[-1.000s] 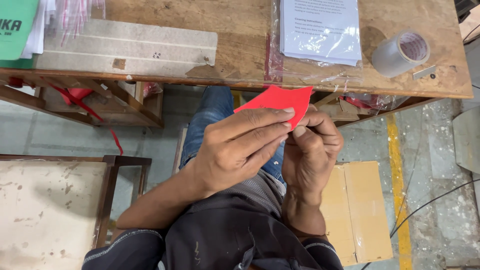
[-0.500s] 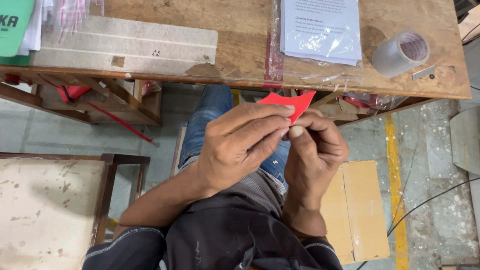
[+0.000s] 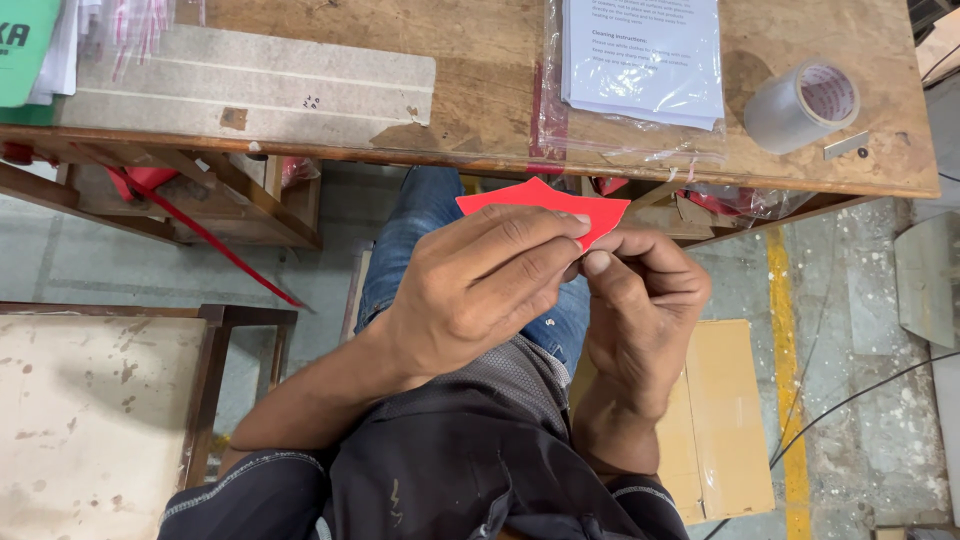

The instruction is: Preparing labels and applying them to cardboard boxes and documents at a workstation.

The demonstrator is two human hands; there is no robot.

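Both hands' fingers [image 3: 540, 235] pinched shut on folded red paper [image 3: 540, 203] below the wooden table [image 3: 480, 80].

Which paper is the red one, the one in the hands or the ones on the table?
The red paper is the one pinched by both hands, left hand and right hand. The sheets on the table are white, inside a clear bag.

Open air around the hands [image 3: 560, 290] below the worktop [image 3: 480, 110] edge; upward, tape roll [image 3: 800, 103] and bagged papers [image 3: 640, 60] crowd the right, bare wood lies between papers and grey board [image 3: 250, 85]
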